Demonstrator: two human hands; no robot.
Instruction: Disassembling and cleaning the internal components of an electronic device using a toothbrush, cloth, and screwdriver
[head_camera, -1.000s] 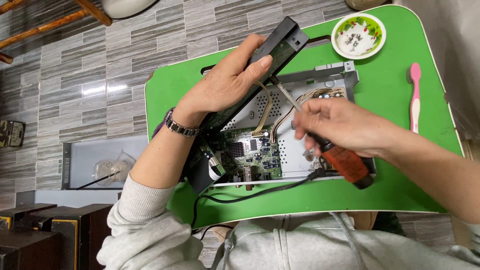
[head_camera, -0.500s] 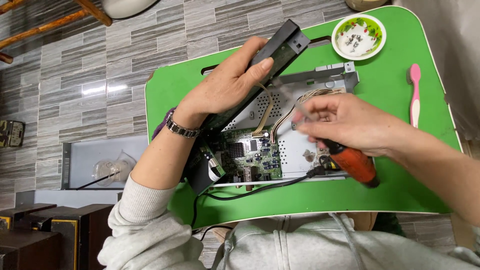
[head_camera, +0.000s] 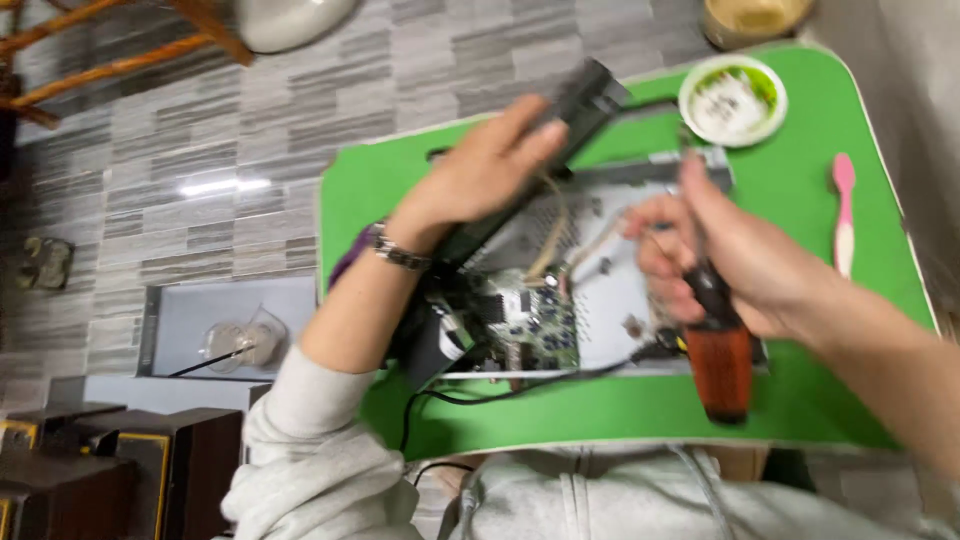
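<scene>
A screwdriver with a reddish-brown handle is clasped in the closed grip of the right hand over the opened metal chassis (circuit board exposed), whose raised black cover is pinched by the left hand, all on the green bench.

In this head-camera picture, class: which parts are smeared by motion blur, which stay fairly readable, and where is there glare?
Head view: the right hand and the screwdriver it grips are streaked; the left hand on the black cover is soft too; the circuit board and pink brush stay readable; a bright glare patch sits on the floor tiles.
</scene>
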